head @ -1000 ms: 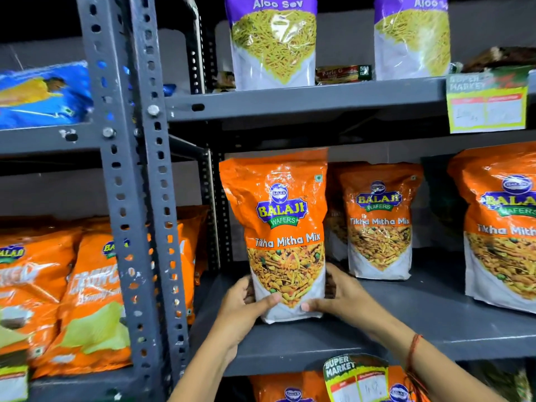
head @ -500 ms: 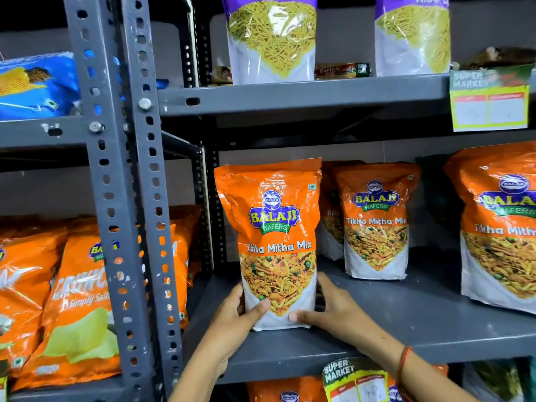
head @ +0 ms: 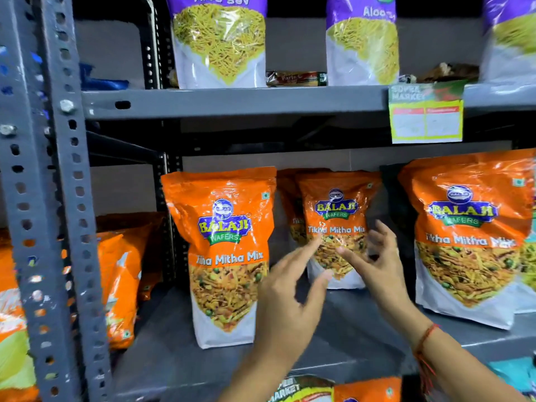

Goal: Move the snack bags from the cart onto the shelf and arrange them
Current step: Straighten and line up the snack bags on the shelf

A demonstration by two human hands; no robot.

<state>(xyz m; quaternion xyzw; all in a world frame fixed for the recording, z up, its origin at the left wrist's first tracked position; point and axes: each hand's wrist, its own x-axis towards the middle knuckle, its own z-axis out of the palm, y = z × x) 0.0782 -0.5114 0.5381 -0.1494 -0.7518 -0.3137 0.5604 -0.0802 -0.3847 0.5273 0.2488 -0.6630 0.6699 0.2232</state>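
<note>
- While the front orange bag (head: 229, 256) stands upright on the grey shelf (head: 362, 338), free of any grip, both hands hover just to its right, fingers spread and holding nothing.
- The left hand (head: 287, 291) is nearest that bag, its fingertips reaching toward the middle orange bag (head: 336, 224), which stands farther back on the shelf; whether it touches is too blurred to tell.
- The right hand (head: 374, 265), with a red thread (head: 425, 338) at the wrist, is open in front of the same middle bag.
- A third orange bag (head: 470, 236) stands well to the right of the front bag, near the shelf's front edge.
- The step in hand looks like arranging: one bag is placed, the next is being reached for.
- The next move likely calls for gripping the middle bag by both sides and drawing it forward, level with the front bag, without tipping it.
- No cart is in view.
</note>
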